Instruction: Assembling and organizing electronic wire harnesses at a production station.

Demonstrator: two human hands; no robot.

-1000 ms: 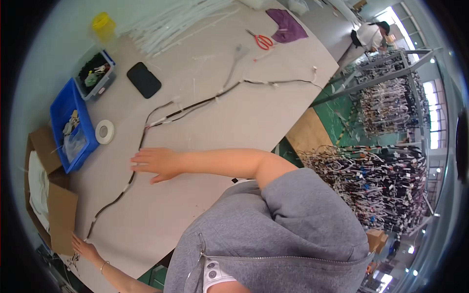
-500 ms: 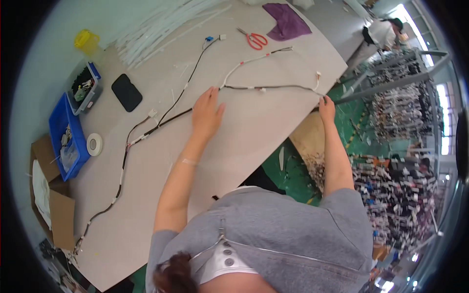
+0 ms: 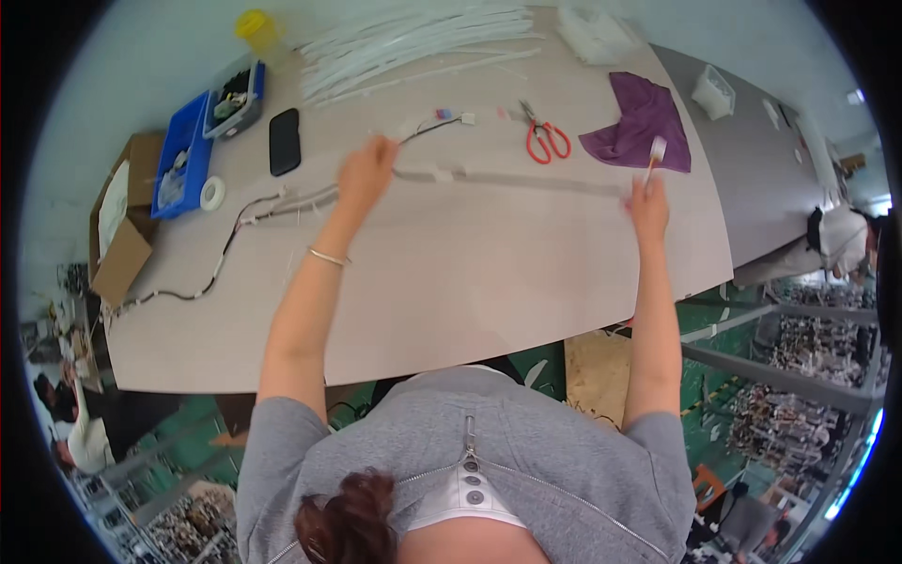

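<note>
A long wire harness (image 3: 223, 261), dark with white taped spots, stretches across the table from the far left to my right hand. My left hand (image 3: 365, 177) is closed round its middle, fingers pinched and slightly blurred. Between the hands the harness is pulled nearly straight and smeared by motion. My right hand (image 3: 648, 209) grips the right end, and a white connector (image 3: 658, 148) sticks up above the fingers. A short branch beyond my left hand ends in a white plug (image 3: 467, 118) beside a small blue one (image 3: 443, 114).
Red-handled scissors (image 3: 547, 141) and a purple cloth (image 3: 644, 122) lie at the back. White strips (image 3: 413, 47) are spread along the far edge. On the left are a black phone (image 3: 285, 143), a tape roll (image 3: 213, 194), a blue bin (image 3: 181, 155) and a cardboard box (image 3: 139, 226).
My right hand has moved from the table's edge to over the tabletop, carrying the harness end. My left hand has shifted left along the harness and closed. The view has turned.
</note>
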